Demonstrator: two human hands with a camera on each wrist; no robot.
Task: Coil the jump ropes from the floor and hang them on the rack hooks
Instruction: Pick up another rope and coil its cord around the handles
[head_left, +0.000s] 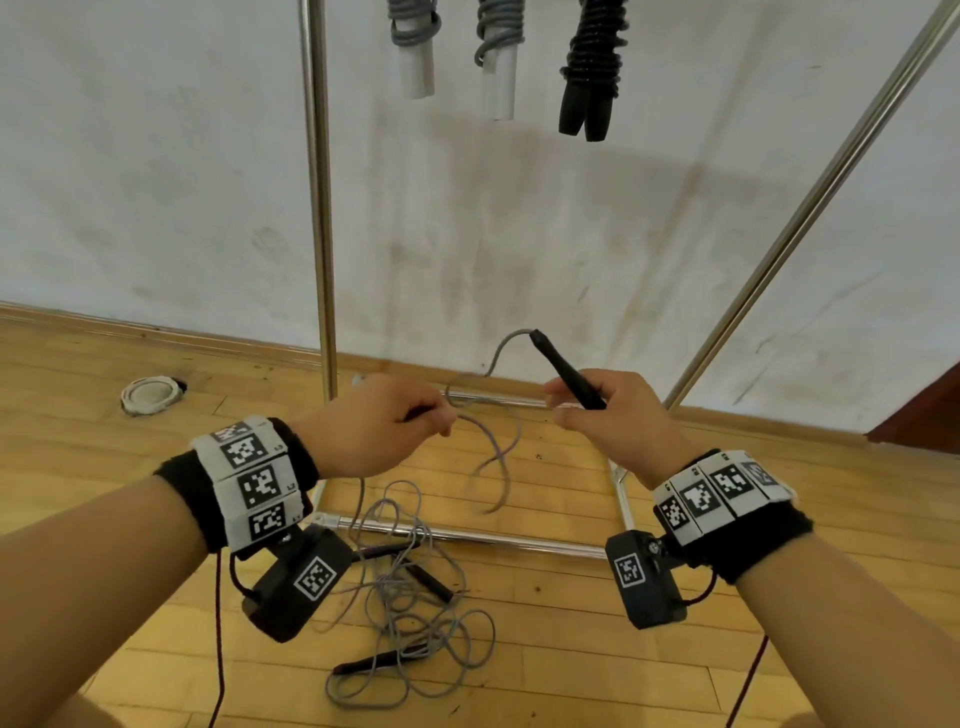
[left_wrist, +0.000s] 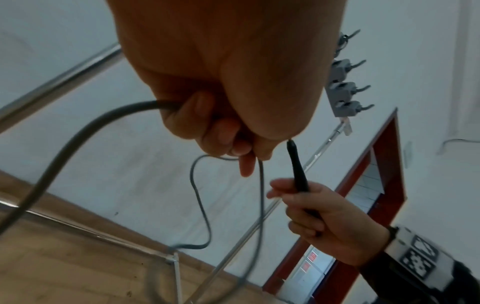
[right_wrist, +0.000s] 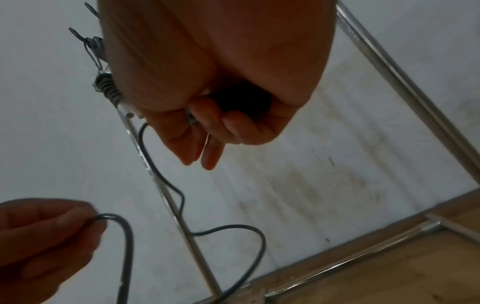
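A: Two hands work in front of the rack (head_left: 319, 208), a frame of shiny round metal tubes standing on the plank floor (head_left: 104, 415). What does each hold?

B: Right hand (head_left: 613, 415) is wrapped round a slim black handle (head_left: 563, 369), matte and tapered, its tip tilted up toward the wall behind the rack. Left hand (head_left: 374, 426) pinches the thin grey cord (head_left: 498, 457) running from that tip.

A: How does the cord look?

B: Smooth, round and limp. It arcs from the handle down to the left hand, then droops in a loose loop over the rack's base bars.

A: And the other ropes?

B: One tangle of grey rope (head_left: 410, 613) with dark handles lies on the floor in front of the rack's base. Three wound bundles (head_left: 498, 52) hang high on the rack, two grey with white handles, one glossy black. A whitish coil (head_left: 150, 395) lies left of the rack near the skirting.
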